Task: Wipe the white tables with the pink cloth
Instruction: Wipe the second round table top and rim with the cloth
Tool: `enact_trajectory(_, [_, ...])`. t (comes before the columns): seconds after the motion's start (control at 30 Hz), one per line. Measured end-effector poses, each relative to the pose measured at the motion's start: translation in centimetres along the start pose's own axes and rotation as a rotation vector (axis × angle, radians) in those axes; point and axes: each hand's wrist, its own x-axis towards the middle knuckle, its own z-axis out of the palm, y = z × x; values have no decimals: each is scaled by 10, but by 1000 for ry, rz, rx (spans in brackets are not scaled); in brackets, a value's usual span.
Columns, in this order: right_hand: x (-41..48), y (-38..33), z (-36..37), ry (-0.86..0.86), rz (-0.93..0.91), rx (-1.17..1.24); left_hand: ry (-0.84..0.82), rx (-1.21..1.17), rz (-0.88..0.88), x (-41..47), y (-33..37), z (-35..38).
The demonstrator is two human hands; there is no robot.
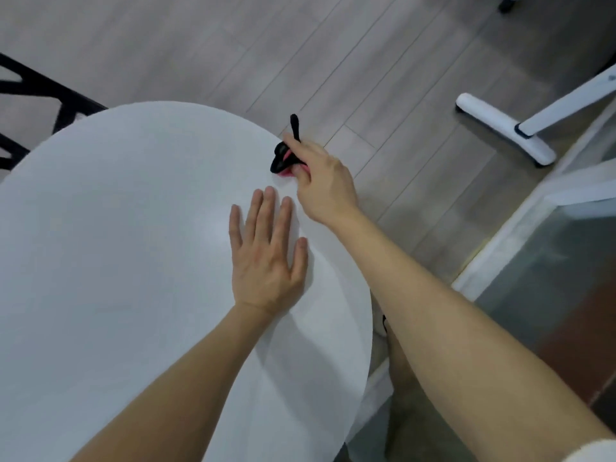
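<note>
The round, smooth white worktop (pixel 116 228) bears the left hand (pixel 266 261), laid flat with its fingers straight. At the far right rim, the right hand (pixel 321 185) grips the crumpled pink cloth (pixel 281 160), bunched with black fabric, above a grey plank floor (pixel 233 45).

The round white table (pixel 116 228) fills the frame's left. Your left hand (pixel 266 261) lies flat on it; the cloth (pixel 281 161) touches its upper-right edge.
</note>
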Motion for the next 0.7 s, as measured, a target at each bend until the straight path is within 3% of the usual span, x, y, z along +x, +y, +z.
enact_trajectory(0.17, [-88,38,-27,-37,-36,156,-5,-10,-1,2,1,-2])
enact_trajectory(0.3, [-8,23,-12,-89,-94,45,-58,63,-22,1,6,-4])
enact_trajectory(0.37, [45,0,2,-196,-148,27,-75,88,-34,6,6,-13])
enact_trajectory(0.43, [67,-8,7,-244,-194,16,24,35,-50,25,-4,-22])
enact_trajectory(0.53, [32,8,-8,-208,-211,73,177,16,-375,76,-45,-28])
enact_trajectory(0.6, [-3,29,-26,-174,-225,81,115,2,-653,109,-75,-25])
enact_trajectory(0.7, [-28,46,-45,-217,-229,54,35,-3,-733,128,-97,-10])
